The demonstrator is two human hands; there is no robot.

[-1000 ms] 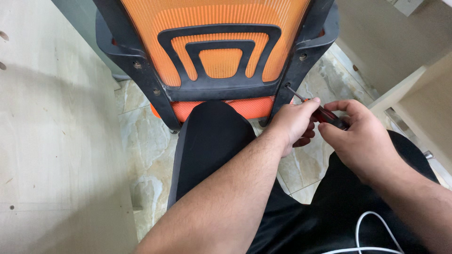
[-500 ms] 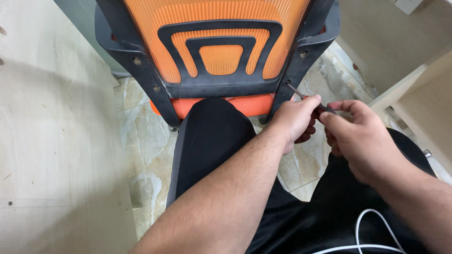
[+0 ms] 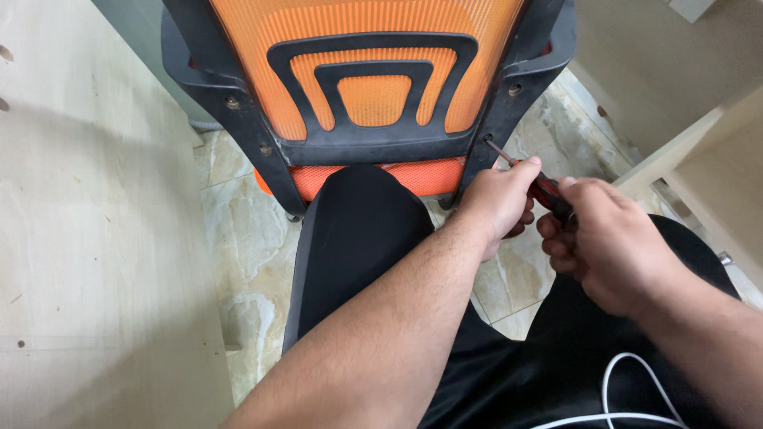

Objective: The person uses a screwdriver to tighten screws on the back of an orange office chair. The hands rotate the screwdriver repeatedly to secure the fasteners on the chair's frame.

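Both hands have shifted a touch since half a second ago: the right hand [image 3: 616, 242] has slid in closer to the left hand [image 3: 497, 202], and the screwdriver [image 3: 532, 179] handle is more buried between them, otherwise same pose.

Count-wise: one screwdriver, red and black handle, thin metal shaft. Two hands on it. The left one is curled around the front of the handle just behind the shaft, the right one is clenched over the back end of the handle, knuckles up. The shaft pokes out up and left of the left hand, and its tip sits at a screw hole [image 3: 487, 138] in the black frame of the chair [image 3: 373, 79]. I think the tip is actually in the hole, but it's tiny so hard to be sure.

One chair, orange mesh back with a black frame, right in front of both hands. I count four screw spots on the frame: two on the post far left of the hands, two on the near post just above the left hand.

One white cable [image 3: 628, 389] runs over the black trousers below the right wrist. Pale wooden boards [image 3: 95, 238] lie off to the left and right. No labels or packages that I can see.
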